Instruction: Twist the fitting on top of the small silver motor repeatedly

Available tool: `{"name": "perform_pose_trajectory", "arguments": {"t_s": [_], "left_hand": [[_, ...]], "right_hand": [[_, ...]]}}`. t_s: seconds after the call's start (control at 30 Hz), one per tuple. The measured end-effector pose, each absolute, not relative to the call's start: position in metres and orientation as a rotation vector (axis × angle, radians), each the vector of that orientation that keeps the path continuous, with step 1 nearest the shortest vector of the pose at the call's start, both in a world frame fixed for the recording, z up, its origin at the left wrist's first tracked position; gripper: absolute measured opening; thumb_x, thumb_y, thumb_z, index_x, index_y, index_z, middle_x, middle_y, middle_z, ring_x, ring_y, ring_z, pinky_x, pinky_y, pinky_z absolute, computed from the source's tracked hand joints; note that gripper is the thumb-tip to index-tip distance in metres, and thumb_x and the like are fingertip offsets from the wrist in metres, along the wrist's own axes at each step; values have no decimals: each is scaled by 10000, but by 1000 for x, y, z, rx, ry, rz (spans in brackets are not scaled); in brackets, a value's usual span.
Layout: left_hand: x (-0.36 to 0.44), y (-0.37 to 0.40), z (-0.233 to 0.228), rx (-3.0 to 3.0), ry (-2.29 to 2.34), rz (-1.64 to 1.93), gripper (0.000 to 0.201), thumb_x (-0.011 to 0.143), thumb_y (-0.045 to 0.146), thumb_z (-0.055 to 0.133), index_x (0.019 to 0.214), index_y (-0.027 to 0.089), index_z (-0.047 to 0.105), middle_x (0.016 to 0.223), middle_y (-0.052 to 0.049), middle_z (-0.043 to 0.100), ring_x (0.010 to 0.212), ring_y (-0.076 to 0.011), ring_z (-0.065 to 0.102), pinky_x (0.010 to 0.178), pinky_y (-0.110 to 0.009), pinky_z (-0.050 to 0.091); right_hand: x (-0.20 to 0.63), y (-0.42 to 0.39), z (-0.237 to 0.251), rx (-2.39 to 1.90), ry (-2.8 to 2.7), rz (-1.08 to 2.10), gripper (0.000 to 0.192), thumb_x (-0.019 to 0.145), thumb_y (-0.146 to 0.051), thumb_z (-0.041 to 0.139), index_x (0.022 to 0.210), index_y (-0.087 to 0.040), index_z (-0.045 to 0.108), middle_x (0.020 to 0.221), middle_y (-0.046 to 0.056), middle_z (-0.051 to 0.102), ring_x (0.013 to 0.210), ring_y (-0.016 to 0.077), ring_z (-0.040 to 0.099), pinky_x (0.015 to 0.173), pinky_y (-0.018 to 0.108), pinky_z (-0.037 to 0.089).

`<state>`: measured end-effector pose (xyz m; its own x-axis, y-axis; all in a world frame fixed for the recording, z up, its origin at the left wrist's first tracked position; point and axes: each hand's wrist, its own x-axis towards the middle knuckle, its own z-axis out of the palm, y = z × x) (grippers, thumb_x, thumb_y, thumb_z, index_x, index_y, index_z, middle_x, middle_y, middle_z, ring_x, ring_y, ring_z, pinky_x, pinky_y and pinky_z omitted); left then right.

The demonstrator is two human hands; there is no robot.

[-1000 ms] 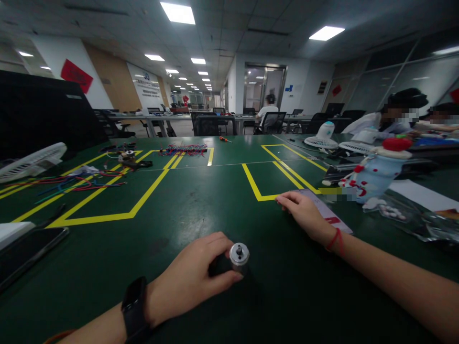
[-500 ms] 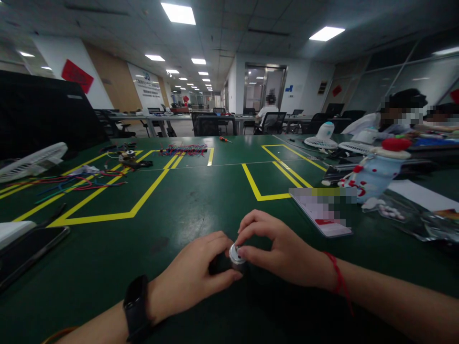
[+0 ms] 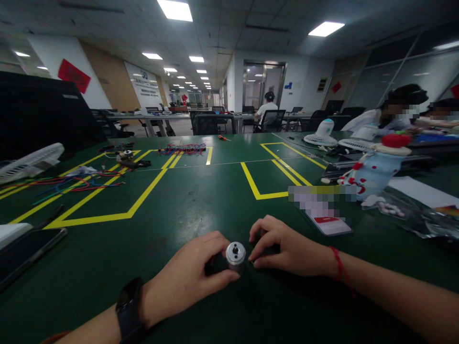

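My left hand (image 3: pixel 195 267) grips a small silver DC motor (image 3: pixel 235 253) from its left side, between thumb and fingers. The motor stands upright, its round end face up, with a dark centre and two small dark holes. Just right of it is my right hand (image 3: pixel 283 246), clear of the motor. Its thumb and index finger are pinched on a tiny brass-coloured piece (image 3: pixel 252 262), mostly hidden by the fingertips. Beneath both hands lies the dark green tabletop (image 3: pixel 201 200).
A card-like pinkish sheet (image 3: pixel 332 224) lies beyond my right hand. A blue bottle with a red top (image 3: pixel 383 167) and plastic bags (image 3: pixel 423 220) are at the right. Loose wires (image 3: pixel 89 179) and a phone (image 3: pixel 32 251) are left. A screwdriver (image 3: pixel 224 138) lies far back. People sit beyond.
My right hand has come off the motor's top and shifted slightly right, the tiny piece now showing at its fingertips. The motor's end face is uncovered. My left hand keeps its hold.
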<state>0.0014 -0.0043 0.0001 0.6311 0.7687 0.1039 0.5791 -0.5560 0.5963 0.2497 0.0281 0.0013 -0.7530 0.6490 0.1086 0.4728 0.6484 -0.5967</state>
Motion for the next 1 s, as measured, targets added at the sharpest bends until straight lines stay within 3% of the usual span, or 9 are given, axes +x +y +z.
{"name": "perform_pose_trajectory", "arguments": {"t_s": [0.23,0.37,0.67,0.87,1.0], "left_hand": [[0,-5,0,2336,1046,501,143,865,302,662,908,208,563,887,11,559,780,-168,518,661,-263,362],[-1,-6,1,2335,1055,510,139,856,286,670,905,208,566,891,11,565,773,-167,517,656,-262,361],[-1,-6,2,2329,1063,513,162,862,324,656,927,201,574,901,-1,573,776,-168,525,656,-262,377],[-1,-6,1,2321,1053,526,175,853,318,674,944,205,577,907,4,578,787,-168,530,665,-265,382],[-1,-6,1,2323,1063,519,170,855,314,671,946,201,582,914,-3,584,788,-172,532,669,-268,387]], "right_hand": [[260,43,7,-953,-2150,1067,227,848,-369,640,1007,-223,711,1063,44,633,965,182,607,841,324,479],[272,64,0,-1246,-1928,847,261,869,-390,584,967,-180,703,980,60,695,914,200,638,825,345,491],[274,69,-9,-1326,-2082,728,219,855,-361,595,924,-187,709,928,54,672,788,188,599,711,345,470],[253,35,8,-953,-2550,732,259,740,-391,746,954,-248,717,1044,34,616,986,212,547,875,371,407],[240,23,9,-908,-2467,749,115,795,-311,709,864,-220,720,920,19,601,853,164,562,783,313,431]]}}
